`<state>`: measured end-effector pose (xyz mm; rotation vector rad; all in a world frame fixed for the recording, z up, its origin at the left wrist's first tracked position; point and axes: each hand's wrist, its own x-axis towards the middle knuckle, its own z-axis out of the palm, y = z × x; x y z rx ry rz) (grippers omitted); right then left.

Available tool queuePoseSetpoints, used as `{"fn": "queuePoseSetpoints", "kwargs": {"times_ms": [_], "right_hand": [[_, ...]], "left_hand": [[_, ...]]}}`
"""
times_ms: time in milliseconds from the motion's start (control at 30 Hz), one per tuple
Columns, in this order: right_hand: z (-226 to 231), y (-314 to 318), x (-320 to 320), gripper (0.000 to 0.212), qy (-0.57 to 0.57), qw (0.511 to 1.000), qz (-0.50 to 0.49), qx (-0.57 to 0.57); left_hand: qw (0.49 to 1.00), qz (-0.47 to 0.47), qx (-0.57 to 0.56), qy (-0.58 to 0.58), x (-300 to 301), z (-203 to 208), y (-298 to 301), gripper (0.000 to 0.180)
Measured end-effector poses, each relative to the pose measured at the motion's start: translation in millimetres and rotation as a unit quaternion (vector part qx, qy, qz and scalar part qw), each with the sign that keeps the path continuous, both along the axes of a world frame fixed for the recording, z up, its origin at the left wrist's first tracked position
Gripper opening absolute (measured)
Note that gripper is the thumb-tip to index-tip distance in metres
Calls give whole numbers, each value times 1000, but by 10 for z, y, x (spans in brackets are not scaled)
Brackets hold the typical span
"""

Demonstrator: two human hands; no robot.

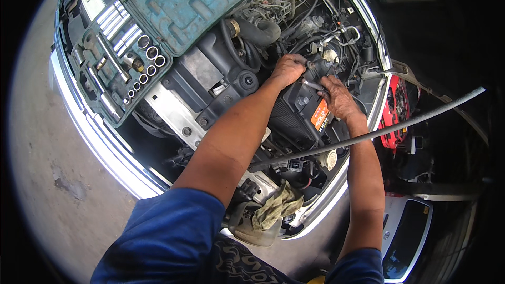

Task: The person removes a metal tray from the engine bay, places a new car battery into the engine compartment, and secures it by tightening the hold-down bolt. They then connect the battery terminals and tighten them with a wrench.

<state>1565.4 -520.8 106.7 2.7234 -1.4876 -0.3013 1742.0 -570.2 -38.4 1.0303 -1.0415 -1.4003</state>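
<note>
Atop a black battery (294, 110), a worker's left hand (286, 71) draws its fingers (298, 59) close together at the edge farthest from the body; whether they pinch something there cannot be told, since their tips are hidden. Just beside them, the right hand (342, 100) curls its fingers round a bright metal tool (314, 84), probably a wrench or ratchet, its far end pointing toward the left fingers.

Judging by that placing, the step in hand is work on a fastening at this end of the battery. The next move seems to call for a steady left hold and small, controlled turns from the right, the tool kept off neighboring metal.

Nearer the body than the right fingers, an orange label (320, 113) marks the battery's side. Farther toward the body, a grey rod (431, 115) slants past the right forearm (365, 179), with a crumpled cloth (278, 205) beyond. Well to the left of both hands, a teal case (192, 8) lies unfolded beside chrome sockets (143, 41); well to their right stands a red vehicle (390, 135).
</note>
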Motion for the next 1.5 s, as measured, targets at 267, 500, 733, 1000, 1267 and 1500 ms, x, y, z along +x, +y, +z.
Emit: {"fn": "queuePoseSetpoints", "kwargs": {"times_ms": [267,500,733,1000,1267,1500], "right_hand": [[403,-348,380,53,-333,915,-137,-181],[486,-646,1015,42,-215,968,-92,-86],[391,-694,1119,37,-220,971,-33,-86],[301,-749,1219,36,-178,982,16,-67],[235,-793,1227,35,-179,983,-20,-42],[177,-1246,896,58,-365,890,-274,10]], "left_hand": [[977,87,-110,-158,-111,199,154,40],[974,14,-52,-220,-75,351,171,48],[975,16,-60,-216,-41,378,194,40],[981,40,-80,-174,-4,189,109,50],[982,86,-99,-134,-50,226,182,62],[974,36,-137,-174,-79,245,142,50]]}}
